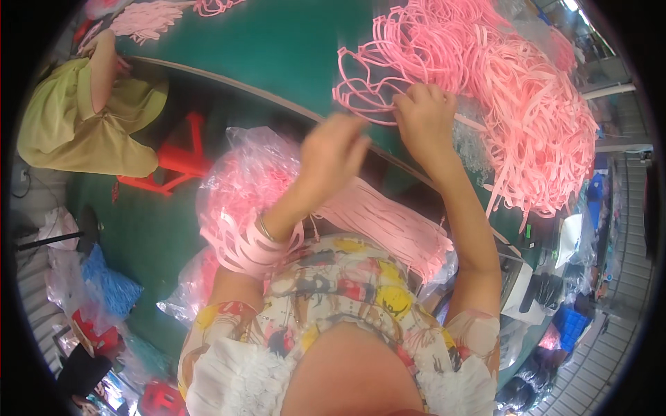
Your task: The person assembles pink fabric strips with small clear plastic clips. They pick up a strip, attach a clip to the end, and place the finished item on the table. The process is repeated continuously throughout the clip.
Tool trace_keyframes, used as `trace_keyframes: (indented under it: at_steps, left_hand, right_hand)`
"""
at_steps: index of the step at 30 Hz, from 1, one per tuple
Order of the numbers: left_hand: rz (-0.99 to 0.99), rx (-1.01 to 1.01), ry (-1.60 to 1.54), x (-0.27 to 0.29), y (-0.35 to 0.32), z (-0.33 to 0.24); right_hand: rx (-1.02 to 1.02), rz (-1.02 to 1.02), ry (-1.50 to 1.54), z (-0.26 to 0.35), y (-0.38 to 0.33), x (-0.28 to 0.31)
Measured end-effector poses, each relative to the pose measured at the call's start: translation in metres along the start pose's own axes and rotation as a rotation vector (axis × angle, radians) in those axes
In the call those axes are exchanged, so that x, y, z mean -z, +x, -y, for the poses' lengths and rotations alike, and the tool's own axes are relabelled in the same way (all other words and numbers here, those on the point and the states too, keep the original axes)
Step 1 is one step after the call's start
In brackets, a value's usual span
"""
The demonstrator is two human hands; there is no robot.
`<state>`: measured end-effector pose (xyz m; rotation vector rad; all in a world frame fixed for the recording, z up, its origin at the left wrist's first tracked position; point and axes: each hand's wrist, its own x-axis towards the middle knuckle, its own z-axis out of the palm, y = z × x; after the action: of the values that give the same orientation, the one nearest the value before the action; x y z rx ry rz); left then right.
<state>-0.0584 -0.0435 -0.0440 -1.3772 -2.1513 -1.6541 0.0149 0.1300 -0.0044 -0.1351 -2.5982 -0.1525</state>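
Observation:
My right hand (427, 123) has its fingers closed at the edge of the tangled pink strap loops (371, 83) on the green table, seemingly pinching one. To its left, my left hand (331, 154) is raised near the table edge. Its fingers are curled and smeared by motion, so whether they hold anything cannot be made out. Several flat light-pink straps (243, 244) hang looped around my left forearm. Across my lap lies a bundle of light-pink straps (388, 222). A large heap of pink straps (534, 132) covers the table on the right.
The green table (277, 41) has a raised edge toward me. A clear plastic bag of pink straps (239, 180) stands at my left. Beyond it are a red stool (182, 159) and a seated person in olive clothing (90, 132). More pink straps (147, 21) lie at the far left.

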Motion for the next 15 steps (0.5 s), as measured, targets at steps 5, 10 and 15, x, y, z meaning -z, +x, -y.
trace_keyframes:
  at_steps: [5, 10, 15]
  left_hand:
    - [-0.096, 0.197, 0.054, 0.014, 0.028, 0.023]
    - [-0.045, 0.242, -0.035, 0.003, 0.033, 0.038]
    - [-0.035, 0.157, -0.122, 0.006, 0.037, 0.033]
  right_hand:
    - [0.029, 0.021, -0.01, -0.001, 0.0, -0.008]
    - [0.045, -0.01, 0.04, -0.004, -0.003, -0.008]
    - [0.037, -0.031, 0.073, -0.007, 0.0, -0.007]
